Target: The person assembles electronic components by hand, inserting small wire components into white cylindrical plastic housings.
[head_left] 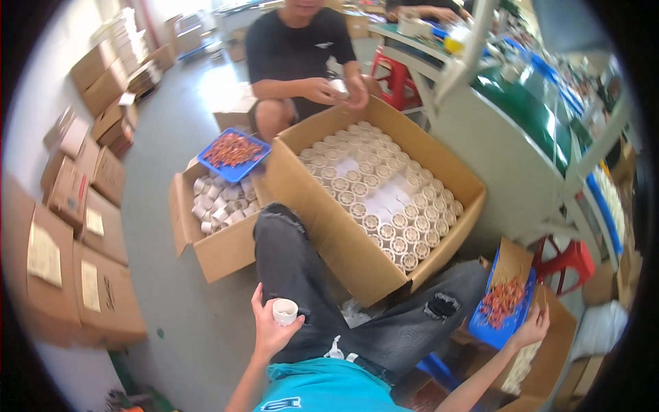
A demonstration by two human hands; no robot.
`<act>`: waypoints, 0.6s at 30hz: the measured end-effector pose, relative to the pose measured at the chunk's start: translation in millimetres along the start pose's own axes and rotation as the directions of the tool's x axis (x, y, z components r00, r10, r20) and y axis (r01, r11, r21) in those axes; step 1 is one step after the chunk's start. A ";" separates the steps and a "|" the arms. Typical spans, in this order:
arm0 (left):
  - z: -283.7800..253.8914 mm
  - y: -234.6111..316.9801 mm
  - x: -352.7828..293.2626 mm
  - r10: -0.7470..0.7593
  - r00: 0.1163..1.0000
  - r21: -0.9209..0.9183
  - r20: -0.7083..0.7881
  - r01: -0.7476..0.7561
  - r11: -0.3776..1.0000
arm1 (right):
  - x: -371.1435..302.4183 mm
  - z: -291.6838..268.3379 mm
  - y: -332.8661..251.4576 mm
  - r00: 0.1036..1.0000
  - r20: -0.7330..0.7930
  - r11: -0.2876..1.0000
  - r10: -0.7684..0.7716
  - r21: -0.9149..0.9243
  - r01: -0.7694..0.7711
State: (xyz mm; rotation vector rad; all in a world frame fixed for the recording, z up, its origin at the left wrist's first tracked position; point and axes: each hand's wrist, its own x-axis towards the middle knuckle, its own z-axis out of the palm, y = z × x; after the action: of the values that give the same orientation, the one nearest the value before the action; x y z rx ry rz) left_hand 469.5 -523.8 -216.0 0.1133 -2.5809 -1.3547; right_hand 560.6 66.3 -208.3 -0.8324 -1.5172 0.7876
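Note:
My left hand (pixel 272 332) is closed around a small white plastic cup-shaped part (pixel 285 320), its open end facing up, above my left thigh. Out to the right, my right hand (pixel 533 327) is raised beside a blue tray (pixel 491 334) of small reddish-copper pieces (pixel 506 302). Its fingers are bent together; whatever they pinch is too small to make out. In front of my knees stands a large cardboard box (pixel 343 240), where many round white parts (pixel 410 234) sit in rows over white sheeting.
A smaller box (pixel 230 257) holds loose white parts (pixel 223 206), with another blue tray (pixel 235 180) of reddish pieces on its edge. Opposite, a co-worker (pixel 298 51) holds a white part. Cartons (pixel 103 288) line the left wall; a workbench (pixel 494 151) and red stools (pixel 566 264) stand right.

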 end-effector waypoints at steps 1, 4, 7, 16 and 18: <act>-0.9 -0.2 -4.8 0.011 1.000 0.062 0.021 -0.012 0.998 | -1.1 9.0 -7.1 0.999 0.031 0.999 -0.023 0.035 0.022; -3.4 -5.0 -24.4 -0.030 0.997 0.137 0.074 0.020 0.990 | -10.3 18.4 -28.1 0.989 0.047 0.990 -0.140 0.011 0.140; -4.2 -17.0 -43.0 -0.149 0.967 0.165 0.206 0.116 0.979 | -27.9 24.4 -43.6 0.986 0.043 0.985 -0.159 -0.061 0.161; 0.6 -11.2 -27.5 0.010 0.997 0.220 0.081 -0.028 0.975 | -61.4 22.1 -88.8 0.975 0.152 0.914 0.160 0.350 -0.204; 0.7 -13.7 -18.5 0.033 0.995 0.202 0.092 -0.051 0.978 | -77.1 27.8 -103.2 0.937 0.311 0.810 0.157 0.503 -0.302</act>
State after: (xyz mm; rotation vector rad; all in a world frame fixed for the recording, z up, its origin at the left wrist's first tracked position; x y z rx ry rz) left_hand 486.8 -527.9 -230.5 0.0322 -2.7743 -1.1000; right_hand 531.1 -53.8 -162.7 -0.4947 -1.3107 1.4799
